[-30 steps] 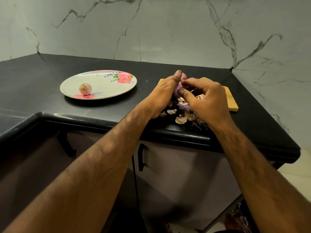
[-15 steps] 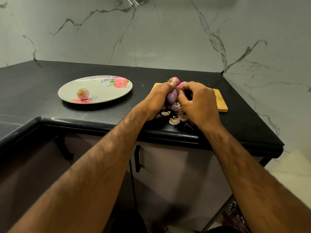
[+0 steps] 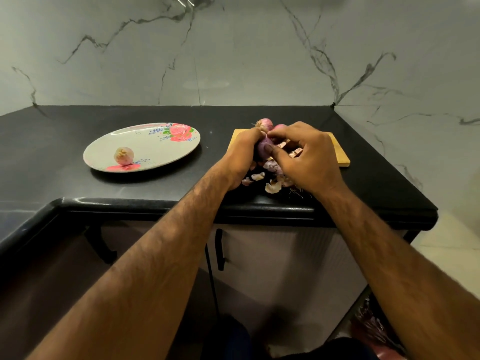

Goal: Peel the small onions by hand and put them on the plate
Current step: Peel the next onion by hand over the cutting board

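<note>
Loose onion skins just in front of wooden cutting board. Left hand and right hand both pinch one purple onion over the board's near-left part. Unpeeled onions at the board's far-left edge. Floral plate well left of the board, with one peeled onion on it.

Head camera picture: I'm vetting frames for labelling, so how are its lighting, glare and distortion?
Head view: dim, soft light; the plate casts a soft shadow on the black counter; faint glare patch on the marble wall; wide-angle lens bows the counter's front edge.
</note>
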